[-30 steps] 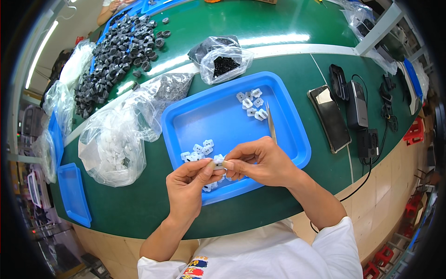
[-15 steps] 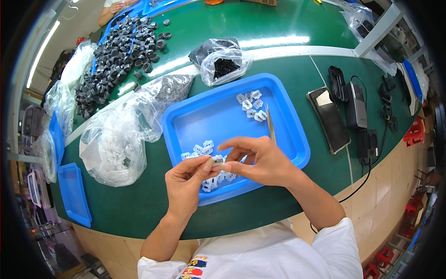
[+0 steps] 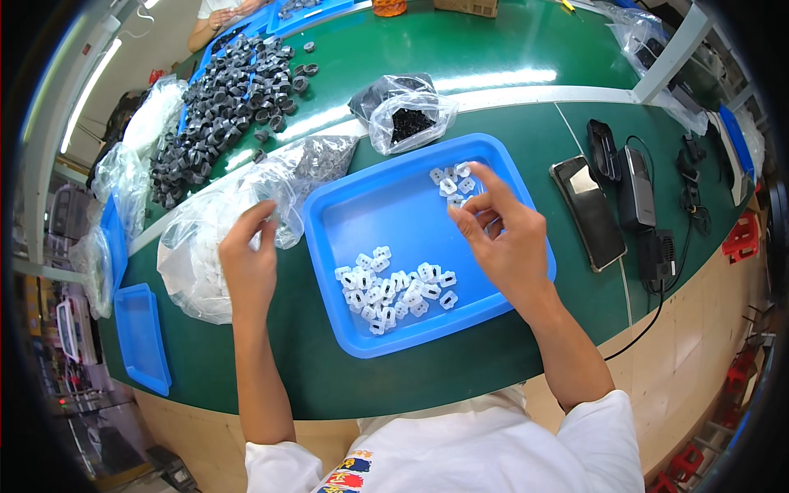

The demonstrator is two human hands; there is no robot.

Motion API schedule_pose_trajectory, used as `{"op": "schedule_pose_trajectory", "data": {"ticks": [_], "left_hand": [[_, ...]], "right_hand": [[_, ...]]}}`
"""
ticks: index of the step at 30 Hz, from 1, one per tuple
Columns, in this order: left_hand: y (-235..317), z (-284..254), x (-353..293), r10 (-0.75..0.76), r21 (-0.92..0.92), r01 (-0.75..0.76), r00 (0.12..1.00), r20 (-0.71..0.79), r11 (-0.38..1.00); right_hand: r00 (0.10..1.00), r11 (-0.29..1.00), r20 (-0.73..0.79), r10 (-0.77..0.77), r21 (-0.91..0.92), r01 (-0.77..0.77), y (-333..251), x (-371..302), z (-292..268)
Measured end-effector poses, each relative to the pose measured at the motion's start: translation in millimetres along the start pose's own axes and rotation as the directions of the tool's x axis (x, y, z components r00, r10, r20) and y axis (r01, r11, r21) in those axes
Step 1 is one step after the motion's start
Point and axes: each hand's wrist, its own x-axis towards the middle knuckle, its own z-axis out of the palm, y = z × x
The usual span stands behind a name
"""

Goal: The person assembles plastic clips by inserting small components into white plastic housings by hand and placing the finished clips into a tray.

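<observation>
Over the right side of the blue tray (image 3: 378, 205), my right hand (image 3: 514, 242) has its thumb and index finger apart, with nothing visible between them. Its fingertips are close to a small group of white plastic parts (image 3: 448, 186) in the far right corner. A larger pile of similar white parts (image 3: 386, 289) lies at the tray's near left, several with a dark slot or insert. Left of the tray, my left hand (image 3: 251, 259) is raised in front of a clear bag of white parts (image 3: 193, 271). Its thumb and index finger look slightly apart, and nothing shows in them.
Behind the tray stands an open bag of black pieces (image 3: 411, 123). Dark grey caps (image 3: 222, 107) are heaped at the far left. A phone (image 3: 588, 214) and a grey device with cables (image 3: 633, 193) lie right. A small blue tray (image 3: 141, 337) sits at the left edge.
My hands have separated. The left moved left toward the bag, the right moved right and farther away. The white part between them has left my fingers. The tweezers in the tray are now hidden.
</observation>
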Motion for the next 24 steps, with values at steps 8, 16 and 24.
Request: {"op": "schedule_pose_trajectory", "data": {"ticks": [8, 16, 24], "left_hand": [[-12.1, 17.7, 20.8, 0.026, 0.572, -0.29, 0.905, 0.425, 0.767], [-30.9, 40.5, 35.9, 0.148, 0.447, -0.329, 0.908, 0.392, 0.832], [-17.5, 25.8, 37.1, 0.291, 0.305, -0.324, 0.945, 0.151, 0.895]], "right_hand": [[0.967, 0.988, 0.217, -0.136, -0.044, 0.149, 7.9, -7.9, 10.2], [0.952, 0.966, 0.206, -0.226, -0.081, 0.247, -11.5, -17.7, 12.7], [0.934, 0.971, 0.293, -0.203, -0.063, 0.231, -21.1, -24.1, 13.6]]}}
